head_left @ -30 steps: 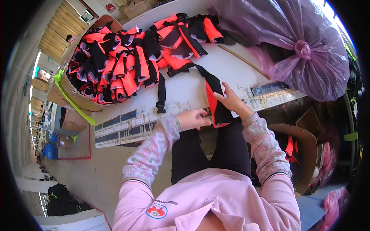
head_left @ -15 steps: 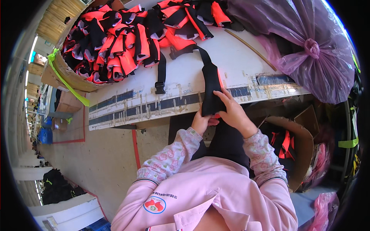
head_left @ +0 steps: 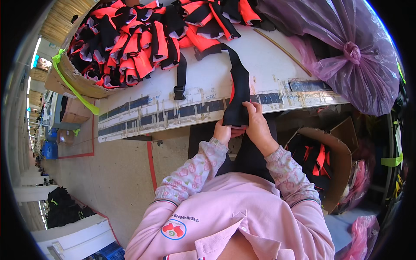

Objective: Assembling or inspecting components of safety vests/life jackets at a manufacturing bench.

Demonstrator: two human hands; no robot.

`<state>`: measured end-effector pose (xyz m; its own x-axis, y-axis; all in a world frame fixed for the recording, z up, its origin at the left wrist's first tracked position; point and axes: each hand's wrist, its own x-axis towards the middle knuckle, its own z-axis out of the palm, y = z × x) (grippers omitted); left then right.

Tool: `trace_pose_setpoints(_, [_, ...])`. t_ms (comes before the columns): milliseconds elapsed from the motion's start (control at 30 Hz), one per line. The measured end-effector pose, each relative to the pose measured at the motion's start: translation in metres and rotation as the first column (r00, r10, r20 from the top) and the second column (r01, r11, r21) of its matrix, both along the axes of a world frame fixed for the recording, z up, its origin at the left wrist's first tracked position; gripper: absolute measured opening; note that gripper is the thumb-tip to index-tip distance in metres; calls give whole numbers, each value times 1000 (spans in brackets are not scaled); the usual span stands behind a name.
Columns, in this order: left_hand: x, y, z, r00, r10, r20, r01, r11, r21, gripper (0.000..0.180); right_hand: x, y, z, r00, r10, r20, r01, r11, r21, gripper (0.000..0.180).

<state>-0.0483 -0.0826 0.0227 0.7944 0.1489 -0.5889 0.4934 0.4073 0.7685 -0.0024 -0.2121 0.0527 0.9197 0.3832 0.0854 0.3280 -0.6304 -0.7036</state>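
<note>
Your left hand and right hand both pinch the black padded fabric strap piece at the white worktable edge; keep it taut and flat.

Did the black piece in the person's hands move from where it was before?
Yes. The black piece, held by both hands, has slid toward the person: its lower end now hangs past the white table's near edge, where earlier it lay on top.

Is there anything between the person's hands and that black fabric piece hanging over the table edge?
Nothing visible. The right hand and left hand both grip the lower end of the black padded fabric piece directly, at the front edge of the white worktable.
</note>
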Motion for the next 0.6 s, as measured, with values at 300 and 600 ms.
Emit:
trace_pose_setpoints(300, [-9,-15,-21,956,251,152,-251,968,-24,24,2,-1,-13,1000,14,-24,-10,982,186,64])
trace_pose_setpoints(600, [-8,-15,-37,980,193,49,-163,919,-359,28,-3,7,-10,996,-35,-81,46,989,139,64])
